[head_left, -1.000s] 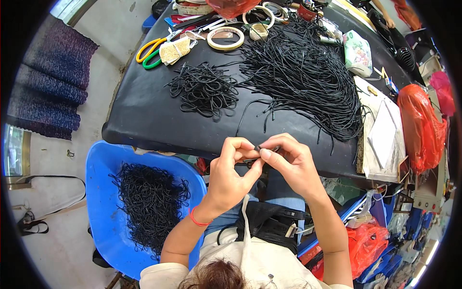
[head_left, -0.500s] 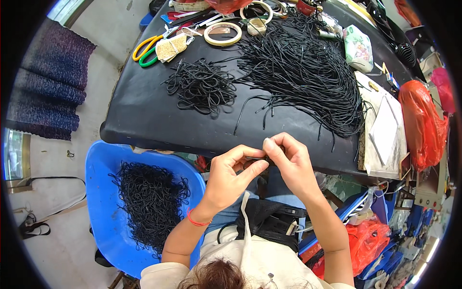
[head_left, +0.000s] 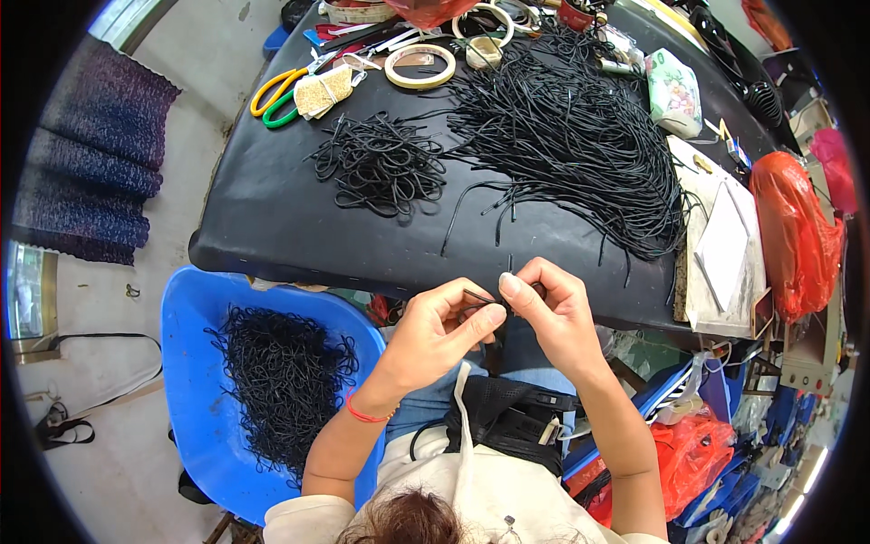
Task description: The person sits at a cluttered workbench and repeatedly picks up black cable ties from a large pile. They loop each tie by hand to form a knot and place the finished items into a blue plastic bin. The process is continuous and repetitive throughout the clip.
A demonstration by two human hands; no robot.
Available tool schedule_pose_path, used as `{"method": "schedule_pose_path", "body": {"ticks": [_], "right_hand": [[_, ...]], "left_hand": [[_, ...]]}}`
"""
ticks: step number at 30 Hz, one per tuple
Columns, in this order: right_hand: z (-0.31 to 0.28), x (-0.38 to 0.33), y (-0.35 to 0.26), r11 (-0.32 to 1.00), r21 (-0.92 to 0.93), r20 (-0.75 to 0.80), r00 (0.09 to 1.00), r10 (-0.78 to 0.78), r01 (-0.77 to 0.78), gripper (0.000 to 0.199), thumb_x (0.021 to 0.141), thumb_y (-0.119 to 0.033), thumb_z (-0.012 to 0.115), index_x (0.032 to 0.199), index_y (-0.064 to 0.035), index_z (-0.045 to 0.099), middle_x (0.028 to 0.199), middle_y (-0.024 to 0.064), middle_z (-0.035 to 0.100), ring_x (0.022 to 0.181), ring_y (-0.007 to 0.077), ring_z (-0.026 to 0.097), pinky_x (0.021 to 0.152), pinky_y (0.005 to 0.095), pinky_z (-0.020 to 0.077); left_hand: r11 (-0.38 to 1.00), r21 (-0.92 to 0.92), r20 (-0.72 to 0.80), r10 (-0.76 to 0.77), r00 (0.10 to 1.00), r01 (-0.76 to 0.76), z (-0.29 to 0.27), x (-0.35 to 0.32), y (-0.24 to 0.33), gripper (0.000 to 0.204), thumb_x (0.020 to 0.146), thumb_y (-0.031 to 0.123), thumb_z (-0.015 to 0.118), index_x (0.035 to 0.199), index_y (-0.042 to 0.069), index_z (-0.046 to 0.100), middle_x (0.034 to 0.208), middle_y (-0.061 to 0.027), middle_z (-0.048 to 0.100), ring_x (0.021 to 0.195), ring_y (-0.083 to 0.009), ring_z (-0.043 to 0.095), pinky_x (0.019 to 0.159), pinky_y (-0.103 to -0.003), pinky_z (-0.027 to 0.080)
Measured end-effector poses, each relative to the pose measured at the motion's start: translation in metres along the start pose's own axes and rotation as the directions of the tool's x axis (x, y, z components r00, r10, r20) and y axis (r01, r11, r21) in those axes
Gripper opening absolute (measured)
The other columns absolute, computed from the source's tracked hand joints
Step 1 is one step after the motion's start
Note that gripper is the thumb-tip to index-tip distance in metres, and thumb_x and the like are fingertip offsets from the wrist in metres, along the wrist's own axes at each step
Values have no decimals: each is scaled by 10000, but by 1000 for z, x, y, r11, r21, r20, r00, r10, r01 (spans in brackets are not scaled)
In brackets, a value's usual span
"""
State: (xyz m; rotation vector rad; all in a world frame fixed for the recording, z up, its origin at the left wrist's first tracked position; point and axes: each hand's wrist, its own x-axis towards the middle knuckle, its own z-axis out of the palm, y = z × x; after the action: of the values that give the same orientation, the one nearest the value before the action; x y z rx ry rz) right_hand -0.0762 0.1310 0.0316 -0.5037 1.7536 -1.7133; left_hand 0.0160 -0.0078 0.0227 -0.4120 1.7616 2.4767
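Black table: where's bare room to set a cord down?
The table's front-left is bare, from the small cord pile to the near edge. A thin strip is free before the big cord pile. The far edge is crowded with scissors and tape rings; papers fill the right end.

A small craft workshop: a black table (head_left: 272,227) heaped with black cords (head_left: 580,136), scissors (head_left: 276,95) and tape rolls (head_left: 420,65) at top, a blue tub (head_left: 195,381) of cords lower left, bare concrete floor (head_left: 109,435).
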Motion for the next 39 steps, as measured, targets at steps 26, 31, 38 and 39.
{"method": "schedule_pose_path", "body": {"ticks": [26,31,38,39], "right_hand": [[-10,-10,-5,997,19,-71,995,71,-70,135,849,-132,627,888,-3,616,730,-19,598,604,22,469,534,181,381],[-4,-18,-9,1000,-21,-57,998,22,-23,141,859,-98,611,940,17,597,776,-11,578,669,25,476,560,174,377],[-7,-19,-4,996,41,-31,996,85,-83,153,871,-78,584,990,18,576,830,-1,581,715,34,496,608,184,411],[-3,-19,-4,996,70,-64,996,67,-63,160,870,-74,584,1000,18,569,839,3,584,719,35,500,611,184,414]], "left_hand": [[988,23,-189,151,970,-150,19,6,-17,186,885,179,591,938,1,605,771,-5,608,675,-52,550,611,-192,453],[985,-89,-209,125,970,-146,21,5,-17,170,876,182,606,879,12,609,746,-2,604,659,-49,548,595,-191,450],[955,-169,-248,198,948,-244,20,11,-27,180,889,173,585,964,10,604,806,-16,622,710,-56,570,610,-190,451],[925,-322,-240,126,962,-202,22,14,-22,180,899,169,565,981,13,600,835,-33,629,728,-77,578,645,-206,457]]}}
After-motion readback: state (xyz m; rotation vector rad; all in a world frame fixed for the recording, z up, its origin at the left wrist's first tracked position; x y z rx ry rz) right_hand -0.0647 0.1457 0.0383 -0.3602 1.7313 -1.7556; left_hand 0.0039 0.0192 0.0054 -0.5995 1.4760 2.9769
